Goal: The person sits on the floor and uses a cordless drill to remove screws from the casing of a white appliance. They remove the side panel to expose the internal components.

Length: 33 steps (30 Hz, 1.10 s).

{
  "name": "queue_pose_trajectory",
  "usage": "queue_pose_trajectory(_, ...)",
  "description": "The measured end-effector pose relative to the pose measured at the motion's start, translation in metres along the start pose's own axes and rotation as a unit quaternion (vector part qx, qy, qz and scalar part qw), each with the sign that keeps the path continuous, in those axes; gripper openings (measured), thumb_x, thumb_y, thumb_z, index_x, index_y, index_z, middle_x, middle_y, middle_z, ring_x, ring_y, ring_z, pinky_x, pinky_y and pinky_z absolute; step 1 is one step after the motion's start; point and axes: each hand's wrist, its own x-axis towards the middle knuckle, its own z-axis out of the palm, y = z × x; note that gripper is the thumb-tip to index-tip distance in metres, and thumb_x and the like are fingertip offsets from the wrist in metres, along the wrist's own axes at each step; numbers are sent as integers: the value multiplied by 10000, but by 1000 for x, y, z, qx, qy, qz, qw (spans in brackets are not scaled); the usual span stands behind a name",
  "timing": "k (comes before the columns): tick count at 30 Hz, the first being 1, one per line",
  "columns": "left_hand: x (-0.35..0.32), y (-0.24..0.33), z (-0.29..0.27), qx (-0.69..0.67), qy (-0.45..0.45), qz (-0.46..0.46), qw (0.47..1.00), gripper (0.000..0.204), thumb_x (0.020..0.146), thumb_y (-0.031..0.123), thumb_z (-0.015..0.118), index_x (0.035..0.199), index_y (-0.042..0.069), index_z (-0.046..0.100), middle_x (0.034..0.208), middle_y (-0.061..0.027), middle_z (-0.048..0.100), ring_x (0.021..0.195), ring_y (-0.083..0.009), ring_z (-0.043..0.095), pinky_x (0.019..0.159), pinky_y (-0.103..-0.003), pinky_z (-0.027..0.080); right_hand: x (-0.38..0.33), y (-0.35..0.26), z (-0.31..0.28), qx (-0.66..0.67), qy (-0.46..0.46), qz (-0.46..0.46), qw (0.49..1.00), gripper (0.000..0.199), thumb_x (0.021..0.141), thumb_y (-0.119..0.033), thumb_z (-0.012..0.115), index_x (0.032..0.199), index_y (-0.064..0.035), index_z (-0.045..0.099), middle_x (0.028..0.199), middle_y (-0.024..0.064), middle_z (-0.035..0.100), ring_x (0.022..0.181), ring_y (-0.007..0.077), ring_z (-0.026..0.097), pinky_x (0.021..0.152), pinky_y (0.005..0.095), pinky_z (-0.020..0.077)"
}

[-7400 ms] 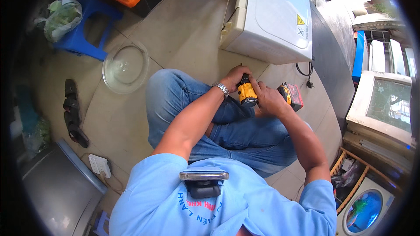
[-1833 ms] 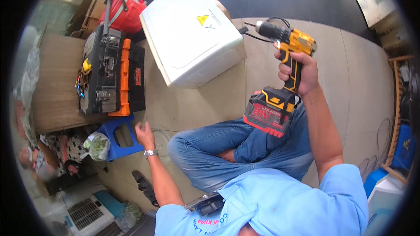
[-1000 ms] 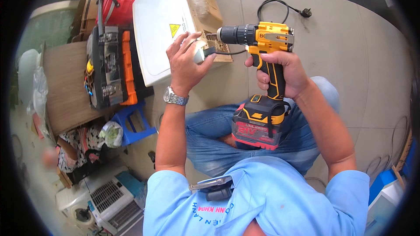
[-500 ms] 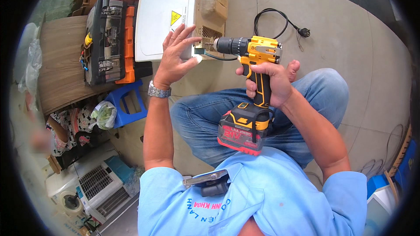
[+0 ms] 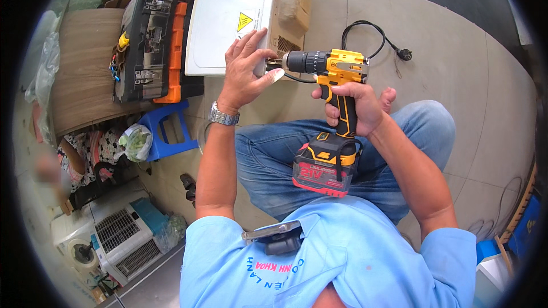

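My right hand (image 5: 361, 105) grips a yellow-and-black cordless drill (image 5: 342, 68) by its handle, a finger at the trigger. Its large red-and-black battery (image 5: 322, 171) hangs over my lap. The chuck points left at the near corner of a white-fronted appliance (image 5: 225, 11) with a yellow warning label. Spread around that corner are the fingers of my left hand (image 5: 245, 74). Its thumb and forefinger stay apart on either side of the drill's tip, and the fingertips reach the panel edge. Just where the tip meets the appliance is partly hidden by these fingers.
A black power cord with a plug (image 5: 404, 54) loops on the tiled floor beyond the drill. At left stand a black-and-orange toolbox (image 5: 149, 51) and a blue stool (image 5: 165, 128) beside a bag of greens (image 5: 136, 144). A person in patterned clothes (image 5: 103, 157) is at far left.
The view has shifted slightly. My left hand has moved in closer around the drill's tip, and the chuck sits nearer the appliance corner. The right hand keeps its grip.
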Motion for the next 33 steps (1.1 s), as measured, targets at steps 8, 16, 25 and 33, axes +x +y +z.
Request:
queue_pose_trajectory(8,0,0,1,-5,12,6,1000,305,794,353,743,1001,133,706,1534,-99,444,1454,-298,323,1181,-481,175,-1,-5,0,-9,8,9,1000,438,901,-153,589,1311,-44,479,1058,120,626,653,159,570,569,338,505)
queue_pose_trajectory(16,-1,-3,2,-30,28,2,999,291,763,366,769,958,158,709,1514,-58,472,1427,-262,363,1174,-474,185,-1,-6,2,-22,8,8,1000,429,905,-153,582,1299,-21,478,1061,134,634,655,164,576,567,346,510)
queue_pose_trajectory(25,-1,-2,3,-16,29,2,999,279,765,348,762,955,151,707,1513,-68,473,1426,-269,364,1171,-481,193,2,-10,-1,26,16,25,999,400,904,-150,566,1271,-18,480,1034,136,633,636,170,561,548,343,500)
queue_pose_trajectory(33,-1,0,3,-18,39,6,999,282,766,350,757,950,143,705,1497,-79,490,1413,-283,379,1169,-478,208,6,-16,-3,1,27,25,999,503,867,-165,574,1324,20,479,1000,95,613,590,134,530,514,317,484)
